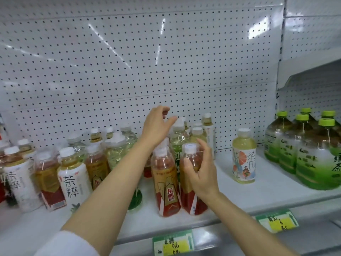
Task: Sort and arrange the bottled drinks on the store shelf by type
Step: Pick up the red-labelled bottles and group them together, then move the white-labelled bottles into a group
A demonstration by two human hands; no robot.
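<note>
A white shelf [239, 196] runs across the lower half of the frame, backed by a white pegboard wall [129, 61]. The right hand [201, 169], just right of centre, curls its fingers and thumb around the upper part of an orange-and-red bottle [191, 198] with a white cap, which stands upright near the shelf's front edge. Touching it on the left is a second orange-and-red bottle [166, 187], also upright. The left hand [156, 124] hovers above centre with fingers loosely spread and holding nothing, just above the white caps of some pale green bottles [179, 139] at the back of the shelf. In the left part of the frame stands a mixed crowd of drinks, among them a white-labelled tea bottle [73, 180] at the front. Alone in the right middle, well apart from the others, stands a yellow bottle [244, 156] with a picture label. At the far right is a group of large green tea bottles [313, 154] with lime-green caps. Two green and yellow price tags [173, 243] hang on the shelf's front rail along the bottom.
</note>
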